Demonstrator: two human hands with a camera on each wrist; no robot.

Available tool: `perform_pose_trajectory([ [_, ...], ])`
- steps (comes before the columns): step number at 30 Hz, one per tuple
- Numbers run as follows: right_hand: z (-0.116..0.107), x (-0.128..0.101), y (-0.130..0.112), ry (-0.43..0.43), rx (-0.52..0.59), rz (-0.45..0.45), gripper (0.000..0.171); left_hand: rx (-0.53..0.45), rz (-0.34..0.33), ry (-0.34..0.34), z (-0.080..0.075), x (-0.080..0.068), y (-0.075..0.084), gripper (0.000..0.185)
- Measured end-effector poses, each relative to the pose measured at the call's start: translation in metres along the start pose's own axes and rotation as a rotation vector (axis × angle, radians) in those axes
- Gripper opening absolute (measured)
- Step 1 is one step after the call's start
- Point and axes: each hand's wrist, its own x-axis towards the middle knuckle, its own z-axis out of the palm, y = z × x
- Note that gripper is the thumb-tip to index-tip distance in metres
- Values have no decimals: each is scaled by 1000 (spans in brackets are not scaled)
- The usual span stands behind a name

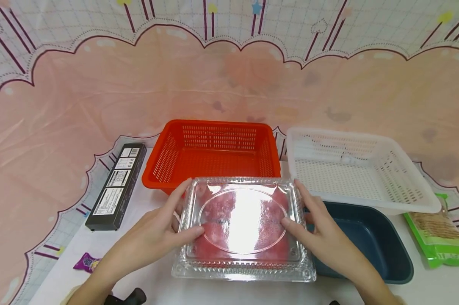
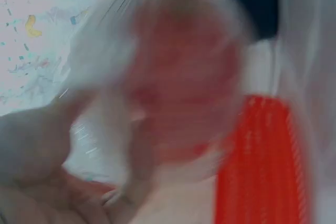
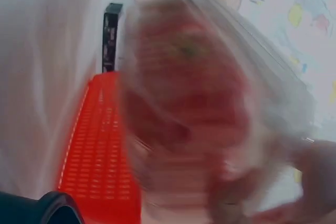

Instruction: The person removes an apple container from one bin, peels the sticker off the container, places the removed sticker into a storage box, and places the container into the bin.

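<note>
Left hand: the left hand [image 1: 158, 231] comes in from the lower left, forearm angled up toward the middle, thumb laid on the lid and fingers curled round the left edge of the clear plastic box [image 1: 242, 228]; it grips that side.
Right hand: the right hand [image 1: 322, 235] mirrors it from the lower right, thumb on the lid, fingers wrapped round the right edge; it too grips the box.
Clear plastic box: held between both hands, lid closed, red contents [image 1: 214, 209] showing through; whether it rests on the table or is lifted I cannot tell.
Wrist views: both blurred; they show only the red mass behind clear plastic close to the fingers.
Beyond the grip: the red basket [image 1: 214, 148] sits just behind the box.
Right of the grip: the dark blue tray [image 1: 382, 245] lies just beside the right hand, the white basket [image 1: 366, 169] behind it, a green packet [image 1: 439, 233] farther out.
Left of the grip: a long black box [image 1: 117, 186] lies well apart; a small purple wrapper [image 1: 86, 262] sits near the left forearm.
</note>
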Motion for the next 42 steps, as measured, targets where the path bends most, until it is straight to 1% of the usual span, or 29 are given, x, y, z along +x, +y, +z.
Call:
perform_pose_trajectory([
  [2,-1,0,0,91,79,4,74,-170,43,56,7,4,0,87],
  [4,-1,2,-1,179,173,36,62,-342,98,111,15,8,0,74],
  [6,0,3,-2,253,261,70,52,-476,138,160,24,9,1,64],
  [7,2,4,-2,279,315,79,48,-519,154,184,28,9,1,61],
  [9,6,4,-2,310,410,86,42,-556,155,239,34,7,2,57],
  [11,11,2,-1,323,467,70,41,-583,154,276,38,6,4,54],
  [13,17,1,1,308,528,40,43,-598,153,304,40,5,5,52],
  [16,25,0,4,273,605,5,49,-571,161,335,40,4,5,53],
  [19,30,0,6,258,666,-8,53,-526,173,342,41,2,6,57],
  [22,30,1,8,272,678,-7,54,-518,180,332,41,1,7,60],
  [25,30,1,8,274,674,-4,54,-517,182,330,41,1,7,61],
  [30,28,4,9,252,658,13,54,-517,219,347,42,4,7,60],
  [34,26,5,9,234,641,23,53,-499,246,362,41,6,7,60],
  [38,24,6,9,230,595,71,53,-487,263,367,40,9,7,59],
  [42,22,8,10,222,522,122,54,-480,265,371,40,9,5,59],
])
